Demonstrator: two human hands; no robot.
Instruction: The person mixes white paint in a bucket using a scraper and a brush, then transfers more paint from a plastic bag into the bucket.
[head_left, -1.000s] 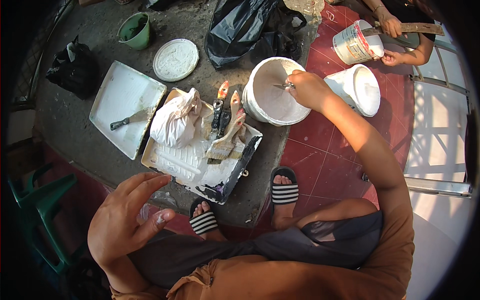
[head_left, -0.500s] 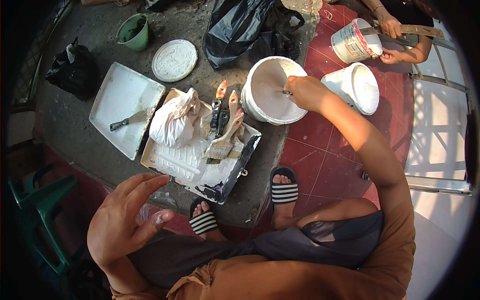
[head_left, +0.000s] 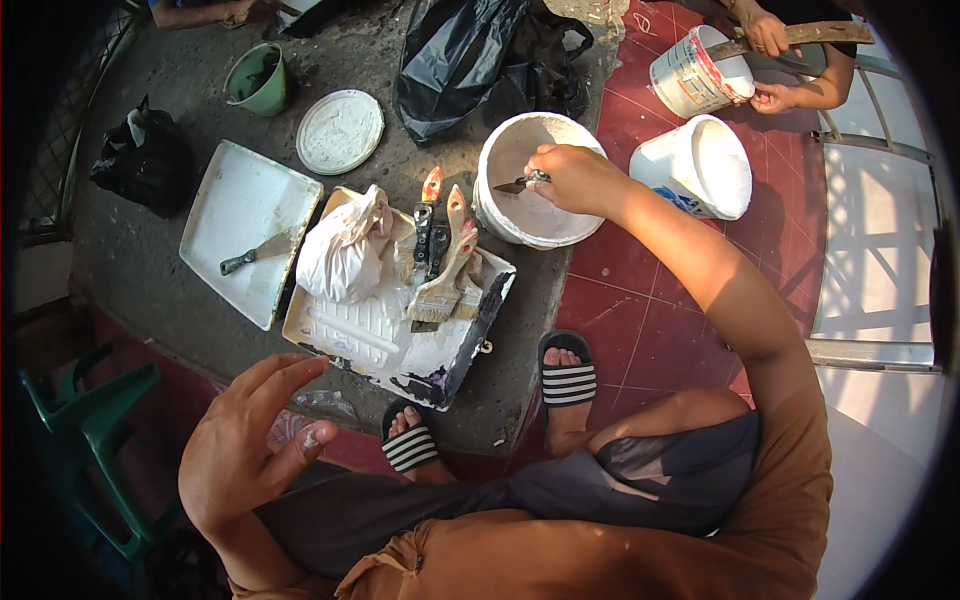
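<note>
My right hand [head_left: 578, 180] is closed round the handle of a small putty knife [head_left: 515, 186], whose dark pointed blade hangs over the mouth of a white bucket [head_left: 488, 212]. Whitish material coats the inside of this bucket. My left hand [head_left: 250, 430] is raised over my lap with its fingers apart, holding nothing; a white smear marks the thumb. Beyond it lies a paint tray [head_left: 350, 345] bearing a tied white bag [head_left: 345, 250], several paintbrushes [head_left: 445, 285] and a dark-handled scraper [head_left: 430, 240].
A second white tray [head_left: 235, 205] holds another scraper [head_left: 255, 252]. Behind stand a white lid [head_left: 341, 132], a green pail [head_left: 256, 80] and black plastic bags [head_left: 455, 70]. At right are a white bucket [head_left: 690, 170] and a co-worker's hands with a tilted bucket [head_left: 685, 80]. A green chair [head_left: 90, 420] stands left.
My right hand has moved slightly left and raised the putty knife, so its blade now shows. Another person's arm has come in at the top left. My left hand barely moved.
</note>
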